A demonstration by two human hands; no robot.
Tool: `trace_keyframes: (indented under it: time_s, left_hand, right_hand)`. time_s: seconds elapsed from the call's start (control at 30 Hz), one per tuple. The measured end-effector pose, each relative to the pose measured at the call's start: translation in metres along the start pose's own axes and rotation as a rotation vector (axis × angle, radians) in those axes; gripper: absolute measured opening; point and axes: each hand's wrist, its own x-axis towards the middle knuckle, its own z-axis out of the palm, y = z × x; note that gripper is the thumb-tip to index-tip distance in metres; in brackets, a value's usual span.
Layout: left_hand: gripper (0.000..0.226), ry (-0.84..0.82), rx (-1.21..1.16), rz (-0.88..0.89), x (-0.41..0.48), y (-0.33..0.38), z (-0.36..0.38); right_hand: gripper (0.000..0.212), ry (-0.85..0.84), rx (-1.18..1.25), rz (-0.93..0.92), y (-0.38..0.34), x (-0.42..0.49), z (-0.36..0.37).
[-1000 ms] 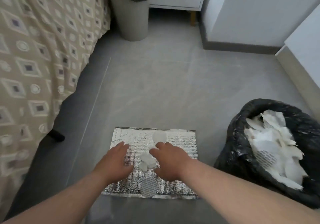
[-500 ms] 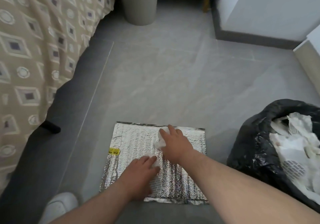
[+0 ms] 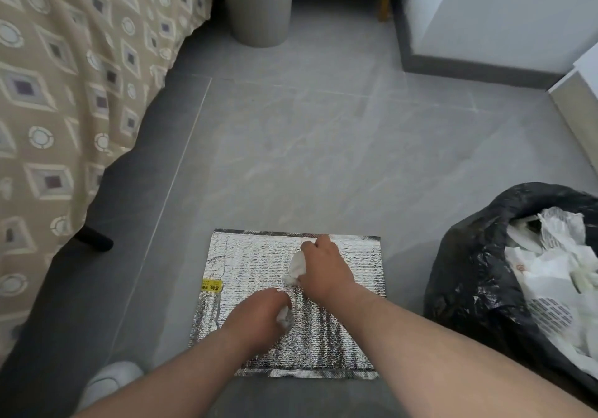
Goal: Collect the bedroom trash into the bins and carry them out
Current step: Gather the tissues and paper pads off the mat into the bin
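On the foil sheet point(image 3: 252, 262), right hand point(image 3: 323, 272) curls round a white paper wad point(image 3: 297, 267), left hand point(image 3: 259, 317) pinches a smaller wad point(image 3: 284, 315); both look feather-light, soft, crushable, best bunched whole in the fist; black-bagged bin point(image 3: 469, 272) stands near, rightward.

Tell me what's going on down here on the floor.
A person is picking trash off a silver foil sheet on the floor beside the bed. The right hand grips a crumpled white scrap near the sheet's far edge; the left hand grips a smaller white scrap nearer its middle. Neither is binned yet. A black-lined bin on the right already holds white paper waste; a grey bin stands farther off.
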Motion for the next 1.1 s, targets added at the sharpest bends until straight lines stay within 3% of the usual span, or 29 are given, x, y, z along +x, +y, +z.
trace_keyframes:
  time_s: [0.13, 0.27, 0.5, 0.67, 0.87, 1.1]
  left_hand:
    - [0.008, 0.065, -0.426, -0.175, 0.0, -0.001, -0.009]
    - [0.005, 0.178, -0.58, -0.231, 0.001, -0.001, -0.035]
    - [0.025, 0.377, -0.79, -0.168, -0.008, 0.07, -0.101]
    - [0.035, 0.397, -0.772, -0.011, -0.024, 0.169, -0.124]
    - [0.03, 0.331, -0.637, 0.156, -0.023, 0.284, -0.102]
    - [0.051, 0.122, -0.348, 0.26, -0.01, 0.36, -0.041]
  right_hand:
    - [0.009, -0.006, 0.298, 0.104, 0.0, 0.001, -0.008]
    - [0.005, 0.027, 0.482, 0.096, -0.003, -0.006, -0.038]
    - [0.012, 0.182, 0.404, -0.003, 0.007, -0.067, -0.162]
    - [0.016, 0.345, 0.415, 0.071, 0.058, -0.149, -0.239]
    - [0.017, 0.568, 0.605, 0.295, 0.158, -0.216, -0.273]
    - [0.024, 0.595, 0.776, 0.402, 0.227, -0.255, -0.264]
